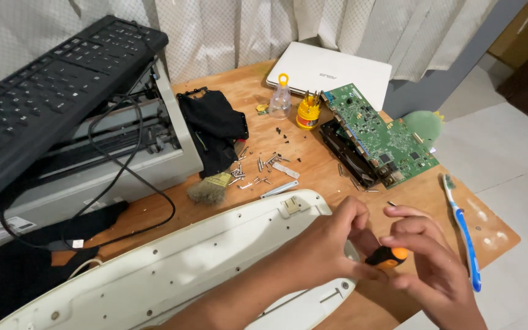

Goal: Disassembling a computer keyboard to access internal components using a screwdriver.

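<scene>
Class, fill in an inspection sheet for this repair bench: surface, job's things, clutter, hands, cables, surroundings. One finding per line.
Surface: wooden table, pale marks near its right corner.
Job's things: white keyboard shell lying back side up; orange-and-black screwdriver above its right end.
Clutter: loose screws, green circuit board, blue toothbrush, brush, yellow bit holder, small clear bottle, black cloth, white laptop.
Hands: left hand and right hand both grip the screwdriver.
Cables: black cable loops from the black keyboard over a grey printer.
Surroundings: white curtain, tiled floor.
</scene>
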